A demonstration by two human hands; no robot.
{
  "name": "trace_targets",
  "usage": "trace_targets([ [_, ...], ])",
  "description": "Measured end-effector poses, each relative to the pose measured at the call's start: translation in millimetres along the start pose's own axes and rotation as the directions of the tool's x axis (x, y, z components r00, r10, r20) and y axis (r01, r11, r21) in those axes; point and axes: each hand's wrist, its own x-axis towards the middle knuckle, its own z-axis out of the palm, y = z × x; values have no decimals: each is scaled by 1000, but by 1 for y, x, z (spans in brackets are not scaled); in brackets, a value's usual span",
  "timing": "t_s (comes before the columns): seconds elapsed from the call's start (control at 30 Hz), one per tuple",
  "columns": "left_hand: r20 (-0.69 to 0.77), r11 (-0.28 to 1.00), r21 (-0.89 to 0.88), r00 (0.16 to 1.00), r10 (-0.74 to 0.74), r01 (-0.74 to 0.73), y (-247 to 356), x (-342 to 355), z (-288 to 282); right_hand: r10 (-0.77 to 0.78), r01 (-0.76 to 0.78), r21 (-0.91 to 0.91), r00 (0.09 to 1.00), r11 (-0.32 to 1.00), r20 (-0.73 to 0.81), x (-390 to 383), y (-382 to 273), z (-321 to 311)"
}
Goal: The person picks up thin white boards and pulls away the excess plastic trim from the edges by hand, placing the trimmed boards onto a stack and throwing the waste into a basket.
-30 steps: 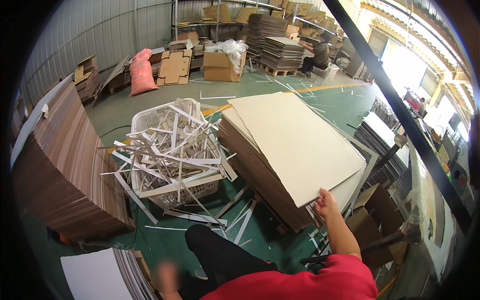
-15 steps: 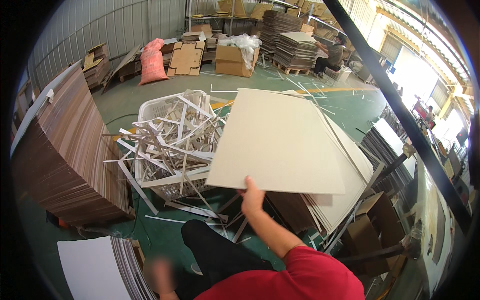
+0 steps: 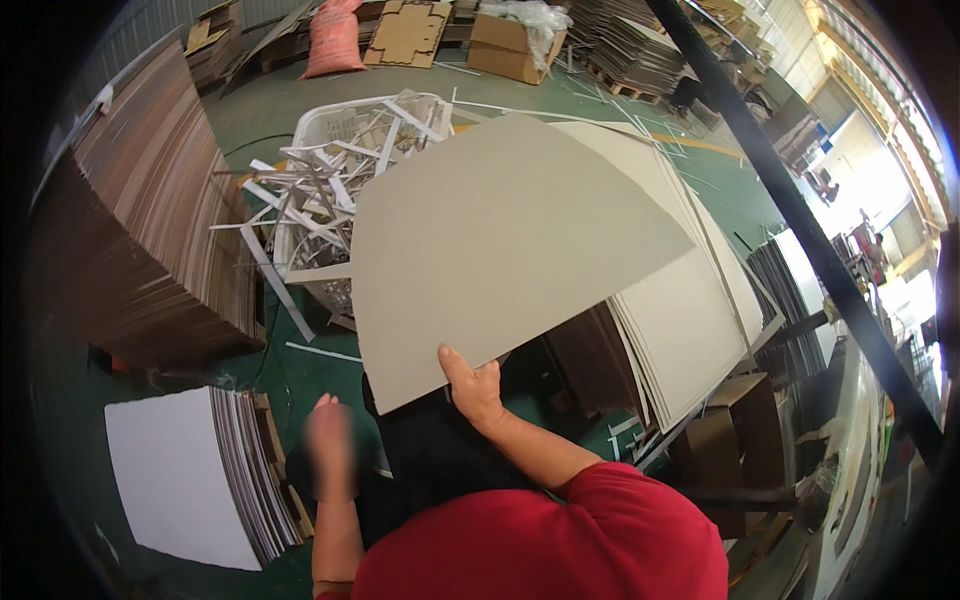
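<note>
A large grey-beige cardboard sheet [image 3: 500, 230] hangs tilted before me. My right hand [image 3: 474, 393] grips its near edge, thumb on top and fingers underneath. Under the sheet's right part lies a stack of similar sheets [image 3: 680, 335]. My left hand [image 3: 330, 440] is raised beside the lower-left stack of white-topped boards [image 3: 170, 475], apart from the held sheet. A blur covers most of that hand, so how its fingers are set cannot be made out.
Left stands a tall stack of brown boards [image 3: 150, 210]. A white plastic basket [image 3: 310, 125] overflows with cut strips [image 3: 330, 190]. A dark metal bar [image 3: 790, 210] slants across the right, above a cardboard box [image 3: 735, 440]. Farther back are a pink sack [image 3: 335, 40] and an open carton [image 3: 505, 50].
The sheet has come nearer and swung left off the stack, turning as my right hand draws it in. My left hand has risen from the lower edge. The view has tipped downward.
</note>
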Motion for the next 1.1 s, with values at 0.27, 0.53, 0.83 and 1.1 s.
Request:
trace_targets([
  [0.27, 99, 967, 252, 995, -5, -20, 55, -20, 33, -113, 176, -452, 980, 875, 161, -4, 38, -21],
  [0.53, 193, 955, 217, 968, 162, -203, 123, -32, 63, -195, 484, -503, 831, 716, 521, 0, -60, 17],
  [0.83, -168, 634, -736, 971, 169, -238, 155, -4, -14, -289, 742, -408, 612, 531, 737, -35, -60, 12],
  [1.1, -44, 558, -830, 997, -70, 3, 126, -57, -90, -46, 593, -314, 512, 741, 858, -62, 25, -39],
])
